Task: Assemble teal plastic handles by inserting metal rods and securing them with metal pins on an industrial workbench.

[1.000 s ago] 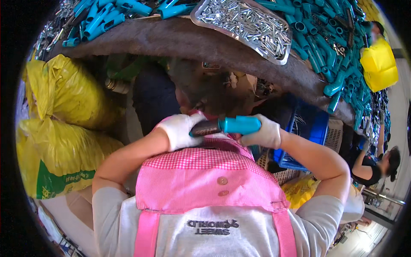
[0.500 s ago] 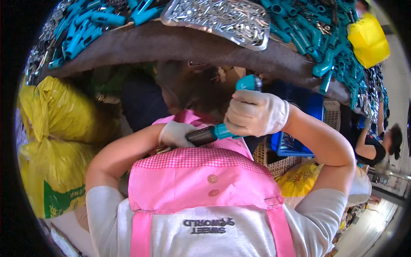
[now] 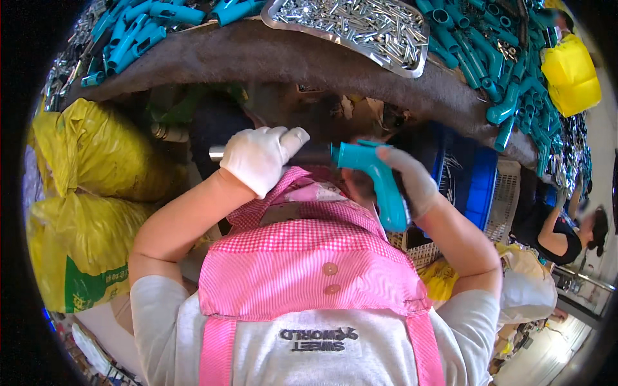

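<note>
My left hand (image 3: pixel 261 159), in a white glove, is closed round a dark tube whose bare silver end (image 3: pixel 217 153) sticks out to the left. On the tube's right end sits a curved teal plastic handle (image 3: pixel 380 177), shaped like a pistol grip with its butt hanging down. My gloved right hand (image 3: pixel 415 183) grips this handle from the right, slightly blurred, with the thumb side on its top. Both hands are held above my pink apron (image 3: pixel 309 270), in front of the bench edge.
Across the front runs a brown-covered bench (image 3: pixel 257 61) bearing a metal tray (image 3: pixel 418 67) of silver pins and heaps of teal parts (image 3: pixel 138 38). Yellow sacks (image 3: pixel 84 244) stand at left. At right are a blue bin (image 3: pixel 483 183), a pale crate (image 3: pixel 508 190) and a co-worker (image 3: pixel 560 235).
The tube has risen and now lies about level. My left hand has moved up with it. My right hand has come down and right, and the teal handle now points downward.
</note>
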Available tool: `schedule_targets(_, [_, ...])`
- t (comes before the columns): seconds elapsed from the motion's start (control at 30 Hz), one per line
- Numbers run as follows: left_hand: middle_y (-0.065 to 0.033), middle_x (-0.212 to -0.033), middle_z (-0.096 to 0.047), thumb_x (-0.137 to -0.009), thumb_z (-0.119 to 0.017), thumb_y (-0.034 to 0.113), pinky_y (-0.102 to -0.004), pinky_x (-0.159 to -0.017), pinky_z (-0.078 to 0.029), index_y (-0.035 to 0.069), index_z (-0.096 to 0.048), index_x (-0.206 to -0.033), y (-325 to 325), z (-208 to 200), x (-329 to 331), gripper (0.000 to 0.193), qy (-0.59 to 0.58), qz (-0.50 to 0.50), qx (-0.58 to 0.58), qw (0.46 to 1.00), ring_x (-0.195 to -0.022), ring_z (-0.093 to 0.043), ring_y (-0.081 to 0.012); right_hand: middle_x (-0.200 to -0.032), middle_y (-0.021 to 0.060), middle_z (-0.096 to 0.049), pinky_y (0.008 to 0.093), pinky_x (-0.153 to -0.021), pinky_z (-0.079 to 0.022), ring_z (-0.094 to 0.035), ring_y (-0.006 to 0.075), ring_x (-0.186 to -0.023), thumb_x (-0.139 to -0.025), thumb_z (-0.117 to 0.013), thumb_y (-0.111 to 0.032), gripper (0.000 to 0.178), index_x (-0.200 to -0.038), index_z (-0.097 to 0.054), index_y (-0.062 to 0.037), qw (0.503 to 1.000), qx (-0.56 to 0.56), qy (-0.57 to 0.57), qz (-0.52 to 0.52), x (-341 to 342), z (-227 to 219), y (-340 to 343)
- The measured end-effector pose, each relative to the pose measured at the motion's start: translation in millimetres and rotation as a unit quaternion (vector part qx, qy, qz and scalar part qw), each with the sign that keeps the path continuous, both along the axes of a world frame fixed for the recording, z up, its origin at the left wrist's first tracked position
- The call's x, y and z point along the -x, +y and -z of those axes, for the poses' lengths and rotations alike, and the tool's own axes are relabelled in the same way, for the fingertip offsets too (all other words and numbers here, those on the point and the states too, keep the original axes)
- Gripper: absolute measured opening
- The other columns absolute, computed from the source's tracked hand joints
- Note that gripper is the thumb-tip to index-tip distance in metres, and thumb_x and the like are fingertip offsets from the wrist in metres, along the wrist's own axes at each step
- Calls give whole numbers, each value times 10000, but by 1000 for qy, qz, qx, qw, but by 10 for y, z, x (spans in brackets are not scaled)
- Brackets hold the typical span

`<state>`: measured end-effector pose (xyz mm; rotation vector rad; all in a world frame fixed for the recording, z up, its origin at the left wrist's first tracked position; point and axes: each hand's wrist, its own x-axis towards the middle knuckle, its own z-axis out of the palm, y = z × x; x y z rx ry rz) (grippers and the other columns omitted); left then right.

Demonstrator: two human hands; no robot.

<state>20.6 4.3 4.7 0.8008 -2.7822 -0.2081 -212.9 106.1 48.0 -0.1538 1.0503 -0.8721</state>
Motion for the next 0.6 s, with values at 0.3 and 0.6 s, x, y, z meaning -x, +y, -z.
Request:
schedule_targets(0.3, [-166,-937,-639,-742,-699,270,-409,-744,-490,132,-520,-1119,160,-91,136,439,5,-9,-364,931,-842,-620,-354,-706,69,-625,304,-561,-488,-612,209,-602,-755,-694,-195,177,-751,-647,-25,563,743,355,-79,-119,-405,79])
schedule_targets(0.6, [-157,-848,-641,-666,-712,186,-384,-742,-494,117,-558,-1035,263,-101,-22,406,73,-3,-349,934,-834,-621,-339,-903,104,-630,323,-776,-480,-621,224,-870,-810,-653,-206,466,-1191,-507,18,978,62,-107,-167,160,-134,285])
